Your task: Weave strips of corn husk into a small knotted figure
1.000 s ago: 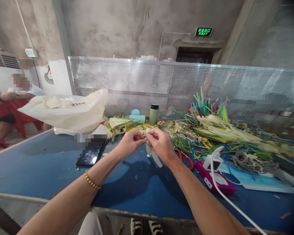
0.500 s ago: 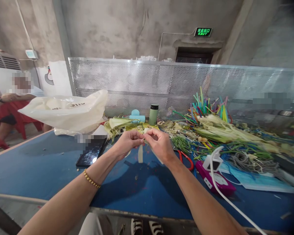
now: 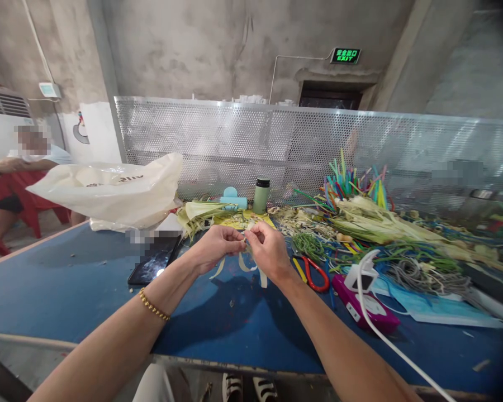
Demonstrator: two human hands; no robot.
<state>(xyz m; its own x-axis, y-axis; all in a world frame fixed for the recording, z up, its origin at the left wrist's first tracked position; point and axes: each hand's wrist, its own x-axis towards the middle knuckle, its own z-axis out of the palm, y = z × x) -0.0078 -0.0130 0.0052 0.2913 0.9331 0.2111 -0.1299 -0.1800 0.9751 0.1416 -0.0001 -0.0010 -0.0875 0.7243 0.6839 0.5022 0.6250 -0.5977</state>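
Note:
Above the blue table, my left hand and my right hand meet fingertip to fingertip. Both are closed in a pinch on thin, pale corn husk strips. Several strip ends hang down below the fingers, one curling to the left and one dangling under my right palm. The small spot between the fingertips is mostly hidden. Just behind my hands lies a pile of green-yellow corn husks. Red-handled scissors rest to the right of my right wrist, beside a yellow stick-like item.
On the left are a white plastic bag and a dark tablet. A green bottle stands behind. To the right lie green cords, a husk bundle, a purple box and a blue mask. A person sits far left.
The hanging strips have shifted: the one in the middle has swung up and another now dangles farther right. My hands stay together, with the right hand slightly turned. The view has shifted slightly.

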